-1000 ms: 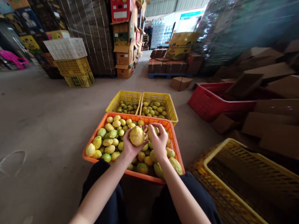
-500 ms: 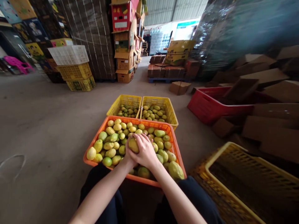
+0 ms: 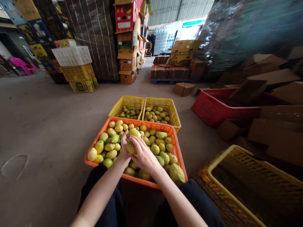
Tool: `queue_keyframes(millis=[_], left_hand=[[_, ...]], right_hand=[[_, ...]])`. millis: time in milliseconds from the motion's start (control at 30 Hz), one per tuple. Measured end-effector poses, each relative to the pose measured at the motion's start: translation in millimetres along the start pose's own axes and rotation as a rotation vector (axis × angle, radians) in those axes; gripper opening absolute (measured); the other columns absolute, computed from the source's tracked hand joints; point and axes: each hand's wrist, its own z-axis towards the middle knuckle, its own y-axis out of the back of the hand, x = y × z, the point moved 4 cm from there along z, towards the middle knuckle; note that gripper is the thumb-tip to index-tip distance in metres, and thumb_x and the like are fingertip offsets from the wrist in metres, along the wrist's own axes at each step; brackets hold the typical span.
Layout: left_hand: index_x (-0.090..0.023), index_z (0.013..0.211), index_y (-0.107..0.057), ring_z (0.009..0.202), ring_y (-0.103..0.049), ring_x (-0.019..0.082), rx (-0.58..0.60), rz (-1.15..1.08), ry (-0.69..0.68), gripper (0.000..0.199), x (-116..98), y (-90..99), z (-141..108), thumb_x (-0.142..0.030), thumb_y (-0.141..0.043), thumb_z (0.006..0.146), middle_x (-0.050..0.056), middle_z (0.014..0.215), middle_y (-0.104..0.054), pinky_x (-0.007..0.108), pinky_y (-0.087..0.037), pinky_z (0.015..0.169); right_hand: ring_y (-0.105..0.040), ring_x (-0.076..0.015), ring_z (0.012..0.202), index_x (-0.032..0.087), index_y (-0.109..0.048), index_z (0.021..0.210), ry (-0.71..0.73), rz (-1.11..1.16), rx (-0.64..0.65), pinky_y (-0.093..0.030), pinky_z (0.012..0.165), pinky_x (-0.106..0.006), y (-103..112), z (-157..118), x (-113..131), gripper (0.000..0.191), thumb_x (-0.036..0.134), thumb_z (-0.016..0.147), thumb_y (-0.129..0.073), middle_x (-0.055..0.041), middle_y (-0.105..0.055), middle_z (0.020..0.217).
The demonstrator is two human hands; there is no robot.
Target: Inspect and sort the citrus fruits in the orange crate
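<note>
Both hands sit slightly left of their earlier spot, and a second fruit now shows between them. Head view: left hand [image 3: 124, 148] cupped, thumb at 10 o'clock, fingertips round the far side of the yellow-green fruit [image 3: 133, 132]. Right hand [image 3: 146, 158] comes in from 4 o'clock, fingers together, curled over the duller fruit [image 3: 130, 148]. Far one lies at 12 o'clock from the near one, look to be touching. Right hand is nearer the duller fruit; left palm backs both. Long axes unclear, fingers cover too much. Orange crate [image 3: 141, 182] of fruit below; yellow crates [image 3: 115, 107] [image 3: 174, 110] at 12 and 1–2 o'clock.
</note>
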Motion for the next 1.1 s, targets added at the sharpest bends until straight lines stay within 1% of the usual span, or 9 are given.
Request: queue_keyframes(millis=[67, 167, 233, 333, 433, 500, 667, 833, 1100], left_hand=[[-0.019, 0.106, -0.07, 0.116, -0.065, 0.032, -0.002, -0.077, 0.037, 0.038, -7.7, -4.1, 3.1, -0.049, -0.065, 0.083, 0.008, 0.103, -0.074, 0.043, -0.051, 0.105], [-0.021, 0.108, -0.067, 0.112, -0.068, 0.029, -0.009, -0.161, 0.057, 0.032, -19.9, -7.7, 6.6, -0.037, -0.072, 0.08, 0.005, 0.098, -0.074, 0.04, -0.054, 0.099], [-0.025, 0.11, -0.065, 0.11, -0.068, 0.026, 0.024, -0.15, 0.005, 0.033, -27.9, -8.2, 7.1, -0.026, -0.074, 0.078, 0.001, 0.099, -0.073, 0.037, -0.053, 0.099], [-0.027, 0.108, -0.064, 0.107, -0.067, 0.021, 0.103, -0.046, -0.119, 0.047, -35.7, -7.3, 4.2, -0.013, -0.081, 0.065, -0.001, 0.101, -0.071, 0.033, -0.051, 0.098], [-0.025, 0.098, -0.066, 0.101, -0.065, 0.017, 0.115, 0.136, -0.233, 0.055, -37.9, -5.9, -1.6, -0.002, -0.084, 0.052, -0.002, 0.101, -0.07, 0.027, -0.049, 0.094], [-0.024, 0.092, -0.066, 0.099, -0.063, 0.016, 0.094, 0.223, -0.271, 0.054, -37.7, -5.1, -5.4, 0.003, -0.082, 0.048, -0.002, 0.1, -0.07, 0.026, -0.047, 0.094], [-0.025, 0.087, -0.068, 0.103, -0.061, 0.019, 0.076, 0.34, -0.331, 0.048, -39.0, -3.5, -8.5, 0.005, -0.077, 0.05, -0.002, 0.099, -0.069, 0.03, -0.043, 0.101], [-0.025, 0.08, -0.068, 0.106, -0.06, 0.02, 0.075, 0.328, -0.381, 0.044, -44.5, -5.8, -8.8, 0.008, -0.069, 0.05, -0.003, 0.093, -0.068, 0.033, -0.037, 0.11], [-0.022, 0.065, -0.064, 0.107, -0.061, 0.022, 0.092, 0.262, -0.357, 0.04, -44.1, -15.0, -13.5, 0.014, -0.058, 0.048, -0.001, 0.086, -0.068, 0.034, -0.039, 0.107]], right_hand=[[-0.049, -0.0352, 0.139, 0.017, -0.03, 0.153, -0.057, -0.001, -0.041, -0.051, 0.107, -0.055, 6.9, -2.6, -10.1, 0.074, 0.011, 0.085, -0.058, -0.0228, -0.049, 0.147], [-0.046, -0.0346, 0.142, 0.022, -0.039, 0.15, -0.165, -0.053, -0.113, -0.052, 0.107, -0.053, 22.6, -7.3, -29.3, 0.075, 0.007, 0.079, -0.058, -0.019, -0.043, 0.154], [-0.053, -0.0337, 0.135, 0.024, -0.047, 0.144, -0.208, -0.102, -0.195, -0.053, 0.106, -0.053, 35.5, -9.5, -40.5, 0.068, 0.009, 0.078, -0.06, -0.0169, -0.05, 0.147], [-0.063, -0.032, 0.119, 0.024, -0.053, 0.137, -0.257, -0.167, -0.351, -0.056, 0.1, -0.052, 53.9, -10.5, -51.9, 0.058, 0.016, 0.081, -0.064, -0.0144, -0.063, 0.128], [-0.064, -0.0319, 0.11, 0.024, -0.056, 0.133, -0.298, -0.224, -0.456, -0.056, 0.096, -0.054, 63.5, -9.7, -55.8, 0.054, 0.02, 0.08, -0.068, -0.0121, -0.069, 0.118], [-0.063, -0.032, 0.108, 0.024, -0.058, 0.131, -0.3, -0.246, -0.487, -0.055, 0.095, -0.055, 63.5, -9.2, -54.7, 0.053, 0.019, 0.079, -0.067, -0.0112, -0.071, 0.116], [-0.059, -0.0319, 0.115, 0.026, -0.055, 0.135, -0.25, -0.228, -0.413, -0.053, 0.099, -0.056, 49.3, -7.6, -47.8, 0.063, 0.006, 0.075, -0.057, -0.0095, -0.069, 0.126], [-0.056, -0.0314, 0.122, 0.028, -0.053, 0.138, -0.156, -0.19, -0.334, -0.051, 0.102, -0.057, 42.0, -5.1, -40.0, 0.077, -0.002, 0.067, -0.048, -0.0074, -0.066, 0.132], [-0.056, -0.032, 0.125, 0.028, -0.054, 0.137, -0.179, -0.165, -0.328, -0.051, 0.103, -0.058, 40.6, -5.1, -40.4, 0.074, -0.001, 0.069, -0.048, -0.0073, -0.066, 0.133]])
